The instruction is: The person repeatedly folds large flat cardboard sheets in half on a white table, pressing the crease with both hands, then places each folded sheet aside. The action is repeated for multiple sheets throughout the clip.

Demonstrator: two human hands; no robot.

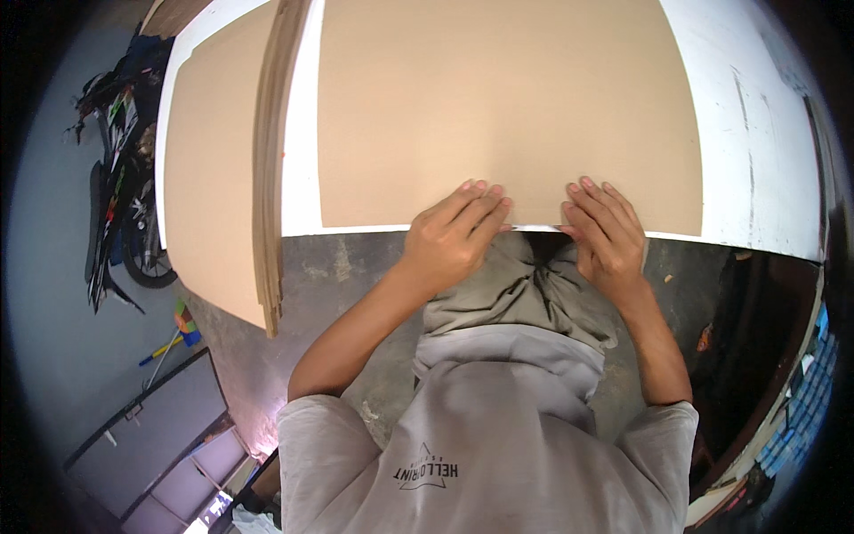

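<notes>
A large plain brown cardboard sheet (507, 98) lies flat on a white tabletop (752, 191), its near side close to the table's front edge. On the sheet's near edge, left of its middle, rests my left hand (458, 224), fingers stretched out flat and thumb down at the edge. My right hand (607, 224) lies a short way to the right on the same edge, fingers extended over the cardboard, its thumb low by the rim. Neither hand is closed around anything that I can make out.
On the table's left side, a stack of cardboard (218, 133) sticks out past the front edge. Beyond it, a dark motorbike (111, 191) stands by the wall. A grey cabinet (151, 436) is at the lower left, and blue packets (801, 400) are at the right.
</notes>
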